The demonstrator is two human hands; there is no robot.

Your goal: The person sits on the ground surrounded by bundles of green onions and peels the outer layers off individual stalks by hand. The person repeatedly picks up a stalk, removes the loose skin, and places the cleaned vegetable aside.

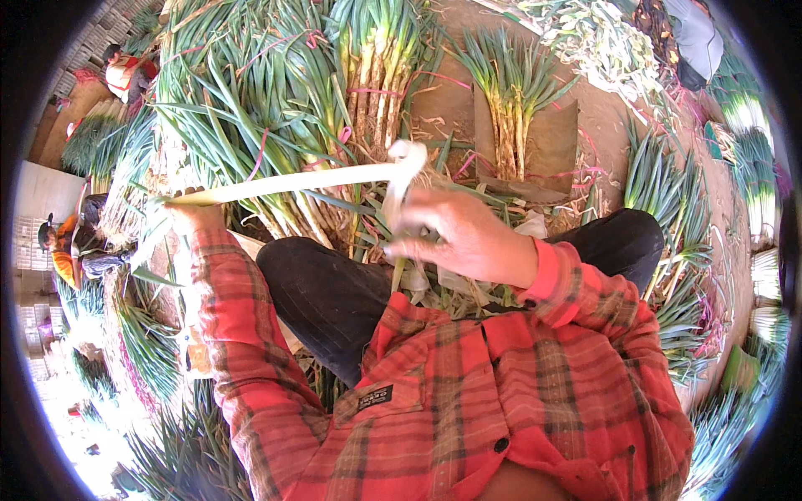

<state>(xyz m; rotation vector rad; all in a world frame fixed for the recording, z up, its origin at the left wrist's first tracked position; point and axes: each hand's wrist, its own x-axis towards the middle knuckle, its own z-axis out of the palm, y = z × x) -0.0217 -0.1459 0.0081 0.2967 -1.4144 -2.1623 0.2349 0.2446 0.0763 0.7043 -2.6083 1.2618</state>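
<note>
My left hand [195, 216] is closed around the green end of a welsh onion stalk [301, 183], at the left of the head view. The white stalk stretches across in front of me to its root end [408, 150], just above my other hand. My right hand [470, 235] is blurred by motion; its thumb and fingers pinch a pale peeled outer layer [395, 200] hanging from the root end. Below the fingers a greenish strip [398, 275] shows. Loose peelings [463, 291] lie between my legs.
Tied onion bundles [376, 94] and a large pile [269, 113] lie ahead. A smaller bunch [510, 119] rests on a brown sheet [551, 150]. More onions [664, 181] lie to the right. White peelings [601, 44] heap at the back. Other people [66, 244] sit at the left.
</note>
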